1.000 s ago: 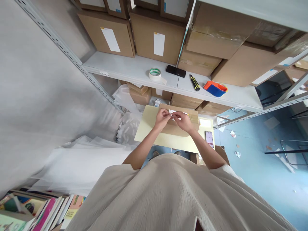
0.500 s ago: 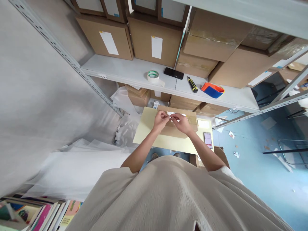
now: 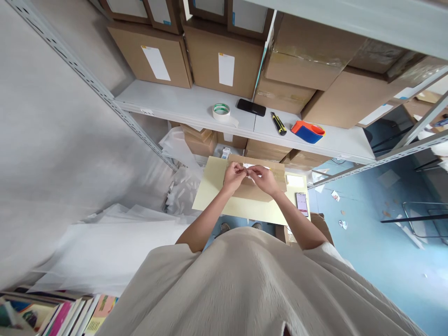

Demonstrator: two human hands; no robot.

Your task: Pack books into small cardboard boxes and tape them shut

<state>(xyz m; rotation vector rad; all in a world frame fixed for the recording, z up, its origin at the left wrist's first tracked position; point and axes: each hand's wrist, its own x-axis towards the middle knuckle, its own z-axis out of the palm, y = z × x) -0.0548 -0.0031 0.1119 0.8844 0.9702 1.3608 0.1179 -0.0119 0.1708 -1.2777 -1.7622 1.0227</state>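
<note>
My left hand [image 3: 234,178] and my right hand [image 3: 265,180] meet above a cardboard box [image 3: 279,173], fingertips almost touching. Both are closed in a pinch. Whatever sits between the fingertips is too small to make out. The box lies on a pale yellow tabletop [image 3: 207,189]. Part of a white label [image 3: 246,165] shows on the box behind my fingers. Right of the box are a white paper slip [image 3: 295,181] and a phone with a lit screen [image 3: 301,204].
On the grey shelf [image 3: 196,99] ahead lie a tape roll [image 3: 221,110], a black phone [image 3: 251,107], a yellow-black utility knife [image 3: 279,124] and an orange-blue tape dispenser [image 3: 308,131]. Cardboard boxes [image 3: 224,56] line the shelves. White foam sheets [image 3: 115,247] and books [image 3: 70,315] are to the left.
Both hands stay over the box, still pinched together. A small whitish bit at the fingertips earlier is harder to see now. The whole view has shifted slightly.
</note>
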